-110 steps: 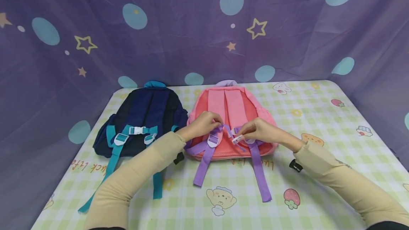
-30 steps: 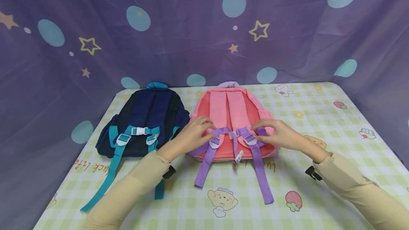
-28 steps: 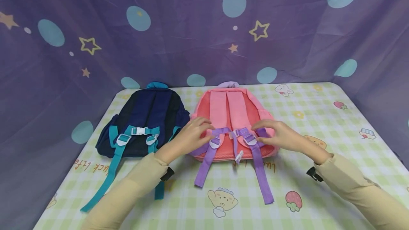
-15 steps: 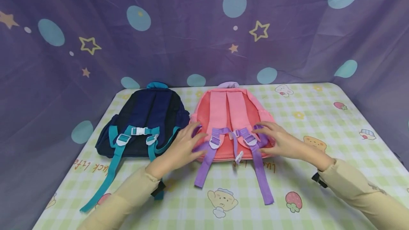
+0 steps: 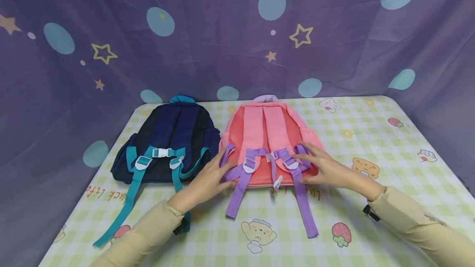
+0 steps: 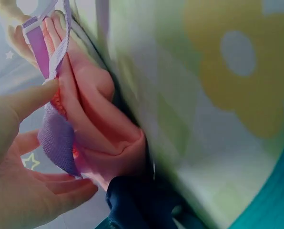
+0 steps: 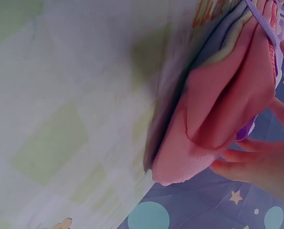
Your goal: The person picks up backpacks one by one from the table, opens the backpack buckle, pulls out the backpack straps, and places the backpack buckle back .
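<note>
A pink backpack point(image 5: 264, 129) lies on the table, its back panel and shoulder straps facing up. Purple webbing straps point(image 5: 306, 209) trail from its white strap adjusters point(image 5: 290, 162). A thin purple strap with a small crumpled white piece point(image 5: 277, 182) at its end hangs down the middle. My left hand point(image 5: 208, 178) is at the bag's lower left side, fingers spread; in the left wrist view its thumb point(image 6: 37, 98) touches the purple webbing point(image 6: 58, 138). My right hand point(image 5: 324, 167) is at the lower right side, fingers apart, fingertips right at the pink fabric point(image 7: 228, 100).
A navy backpack point(image 5: 168, 129) with teal straps point(image 5: 128, 201) and a white buckle point(image 5: 163, 152) lies close on the left, its side against the pink one. The checked tablecloth point(image 5: 375, 135) extends right. A purple patterned curtain point(image 5: 222, 44) hangs behind.
Earlier both hands pinched the thin purple strap and white piece at the bag's middle. They have let go, moved outward and slightly down to the bag's two sides, and spread wider.
</note>
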`<control>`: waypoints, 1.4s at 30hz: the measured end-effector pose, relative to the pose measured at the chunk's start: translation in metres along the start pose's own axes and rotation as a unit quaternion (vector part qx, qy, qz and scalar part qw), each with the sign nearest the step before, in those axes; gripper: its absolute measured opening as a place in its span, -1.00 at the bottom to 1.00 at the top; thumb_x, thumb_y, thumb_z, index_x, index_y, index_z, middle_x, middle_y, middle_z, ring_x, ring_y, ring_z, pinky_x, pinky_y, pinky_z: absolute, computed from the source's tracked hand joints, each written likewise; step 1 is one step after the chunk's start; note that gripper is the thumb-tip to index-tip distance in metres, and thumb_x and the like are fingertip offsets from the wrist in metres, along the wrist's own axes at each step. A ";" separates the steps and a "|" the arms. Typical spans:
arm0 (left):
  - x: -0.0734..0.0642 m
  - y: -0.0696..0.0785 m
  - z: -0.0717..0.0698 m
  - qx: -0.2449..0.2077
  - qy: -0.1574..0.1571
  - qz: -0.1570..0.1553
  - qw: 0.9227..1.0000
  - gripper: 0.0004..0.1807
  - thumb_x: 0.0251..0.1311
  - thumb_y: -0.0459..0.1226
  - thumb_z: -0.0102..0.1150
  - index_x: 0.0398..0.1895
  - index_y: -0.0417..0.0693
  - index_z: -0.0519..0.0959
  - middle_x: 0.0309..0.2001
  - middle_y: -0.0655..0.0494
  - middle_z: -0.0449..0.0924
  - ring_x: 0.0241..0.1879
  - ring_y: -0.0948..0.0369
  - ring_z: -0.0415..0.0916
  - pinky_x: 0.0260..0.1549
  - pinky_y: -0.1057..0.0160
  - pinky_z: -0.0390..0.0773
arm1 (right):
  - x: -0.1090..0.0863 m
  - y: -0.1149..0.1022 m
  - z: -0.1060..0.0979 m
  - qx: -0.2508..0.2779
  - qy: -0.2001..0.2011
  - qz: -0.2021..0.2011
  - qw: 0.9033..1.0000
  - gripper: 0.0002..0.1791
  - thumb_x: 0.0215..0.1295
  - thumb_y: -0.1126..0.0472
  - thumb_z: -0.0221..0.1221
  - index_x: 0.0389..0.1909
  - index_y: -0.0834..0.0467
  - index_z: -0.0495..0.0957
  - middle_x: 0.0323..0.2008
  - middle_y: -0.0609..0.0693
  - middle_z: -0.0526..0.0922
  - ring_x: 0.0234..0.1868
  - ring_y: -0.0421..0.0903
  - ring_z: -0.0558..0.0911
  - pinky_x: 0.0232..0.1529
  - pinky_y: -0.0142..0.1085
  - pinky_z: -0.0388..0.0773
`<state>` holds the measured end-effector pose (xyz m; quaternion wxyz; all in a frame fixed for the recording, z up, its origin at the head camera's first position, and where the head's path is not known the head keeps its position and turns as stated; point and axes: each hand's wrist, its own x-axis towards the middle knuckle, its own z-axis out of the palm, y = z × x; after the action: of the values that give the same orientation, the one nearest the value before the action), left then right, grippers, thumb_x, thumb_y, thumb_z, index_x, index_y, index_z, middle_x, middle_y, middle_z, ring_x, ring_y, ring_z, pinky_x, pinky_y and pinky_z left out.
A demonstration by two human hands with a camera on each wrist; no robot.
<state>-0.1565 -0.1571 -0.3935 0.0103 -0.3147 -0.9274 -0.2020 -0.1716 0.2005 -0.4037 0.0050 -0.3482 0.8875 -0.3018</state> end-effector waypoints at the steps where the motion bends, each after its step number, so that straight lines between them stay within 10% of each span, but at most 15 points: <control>1: 0.000 0.000 0.001 -0.006 -0.006 -0.005 1.000 -0.45 0.16 -0.21 0.36 0.20 -0.23 0.50 0.40 -0.50 0.01 0.31 -0.36 0.17 0.21 -0.26 0.26 | 0.000 0.000 0.001 0.002 0.000 0.004 1.000 -0.33 0.04 0.14 0.45 0.20 0.25 0.51 0.35 0.48 0.12 0.32 0.48 0.17 0.15 0.35 0.26; 15: 0.000 0.000 0.006 -0.053 -0.002 -0.036 0.998 -0.51 0.12 -0.28 0.40 0.12 -0.27 0.55 0.39 -0.39 0.11 0.30 -0.27 0.22 0.22 -0.19 0.30 | 0.001 -0.002 0.008 0.016 -0.010 0.033 0.999 -0.38 0.08 0.09 0.44 0.16 0.22 0.53 0.37 0.41 0.14 0.29 0.46 0.25 0.16 0.31 0.29; 42: 0.041 0.027 0.028 -0.031 0.003 0.028 0.999 -0.49 0.02 -0.20 0.49 0.03 -0.21 0.59 0.28 -0.38 0.24 0.25 -0.21 0.31 0.19 -0.08 0.38 | -0.030 0.018 -0.025 0.032 -0.020 0.086 0.996 -0.40 0.03 0.11 0.46 0.10 0.25 0.55 0.28 0.43 0.22 0.21 0.43 0.33 0.04 0.29 0.37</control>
<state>-0.1710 -0.1030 -0.4034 0.0092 -0.3397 -0.9116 -0.2315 -0.1655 0.2425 -0.3989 0.0599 -0.2765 0.9036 -0.3216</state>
